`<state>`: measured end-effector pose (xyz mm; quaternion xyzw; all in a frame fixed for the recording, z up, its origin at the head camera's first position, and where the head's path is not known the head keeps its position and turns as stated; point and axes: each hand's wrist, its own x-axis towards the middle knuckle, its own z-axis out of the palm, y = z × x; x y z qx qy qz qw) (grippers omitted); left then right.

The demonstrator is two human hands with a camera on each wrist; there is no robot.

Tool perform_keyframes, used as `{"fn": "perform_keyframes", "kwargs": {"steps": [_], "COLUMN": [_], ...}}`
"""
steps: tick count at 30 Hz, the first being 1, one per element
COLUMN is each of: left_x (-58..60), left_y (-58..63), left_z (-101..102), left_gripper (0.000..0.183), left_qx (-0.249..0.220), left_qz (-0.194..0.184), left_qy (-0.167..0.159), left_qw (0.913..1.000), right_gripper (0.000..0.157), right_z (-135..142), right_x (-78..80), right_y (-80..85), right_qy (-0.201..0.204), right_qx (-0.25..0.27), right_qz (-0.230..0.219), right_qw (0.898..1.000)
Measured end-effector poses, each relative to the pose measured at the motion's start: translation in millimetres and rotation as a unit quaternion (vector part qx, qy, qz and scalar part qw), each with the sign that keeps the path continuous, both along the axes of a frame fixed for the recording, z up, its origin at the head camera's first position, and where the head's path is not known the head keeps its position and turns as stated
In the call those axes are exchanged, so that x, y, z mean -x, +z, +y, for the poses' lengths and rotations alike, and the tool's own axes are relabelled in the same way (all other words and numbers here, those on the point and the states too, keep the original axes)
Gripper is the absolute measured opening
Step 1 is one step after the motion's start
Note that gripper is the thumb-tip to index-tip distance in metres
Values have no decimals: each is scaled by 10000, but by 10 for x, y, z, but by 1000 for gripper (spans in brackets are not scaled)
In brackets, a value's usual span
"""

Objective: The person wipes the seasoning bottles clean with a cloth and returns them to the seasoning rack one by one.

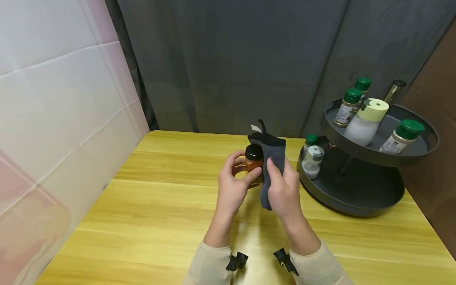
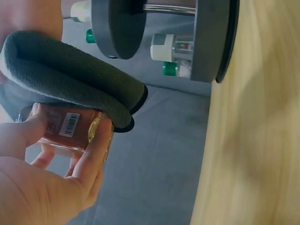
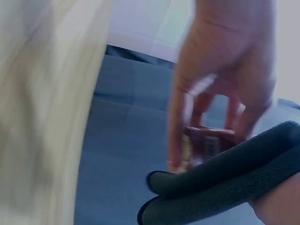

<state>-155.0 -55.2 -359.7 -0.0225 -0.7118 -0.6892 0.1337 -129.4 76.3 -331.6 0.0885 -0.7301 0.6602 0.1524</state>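
Note:
My left hand [image 1: 233,184] grips a small jar [image 1: 253,163] with a black lid and reddish-brown contents, held above the table. A barcode label on the jar [image 2: 65,123] shows in the left wrist view, with fingers under its base. In my right hand [image 1: 285,188] is a folded dark grey cloth [image 1: 273,154] with black edging, the thumb pressed on its near face. The cloth lies against the jar's right side. In the right wrist view the folded cloth [image 3: 225,173] hides part of the jar [image 3: 211,143].
A two-tier dark grey turntable rack [image 1: 350,202] stands at the right. Green-capped bottles [image 1: 347,109] and a white shaker with a pale yellow lid [image 1: 363,124] are on its upper tier. A white shaker [image 1: 312,163] sits below. A grey curtain [image 1: 231,71] hangs behind the wooden table [image 1: 160,221].

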Motion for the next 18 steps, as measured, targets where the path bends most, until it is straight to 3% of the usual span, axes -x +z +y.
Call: {"fn": "perform_keyframes", "kwargs": {"steps": [3,9,11,16,18], "left_x": [9,31,30,13,12], "left_y": [33,32,19,-1,-1], "left_z": [-11,-35,-28,2,6], "left_gripper": [52,52,52,52,51], "left_qx": [-52,104,83,-94,-99], "left_qz": [27,87,63,-54,-70], "left_qy": [55,282,237,29,7], "left_qw": [10000,9995,9997,9999,9999], "right_gripper": [37,40,39,37,38], "right_z": [-40,-21,1,20,16], "right_x": [-8,72,86,28,8], "right_y": [-63,-184,-152,-24,-9], "right_qy": [-8,135,97,86,119], "right_qx": [-85,-306,-303,-98,-63], "right_qz": [-59,-1345,-1285,-361,-227], "right_qw": [9999,9904,9912,9993,9997]}}
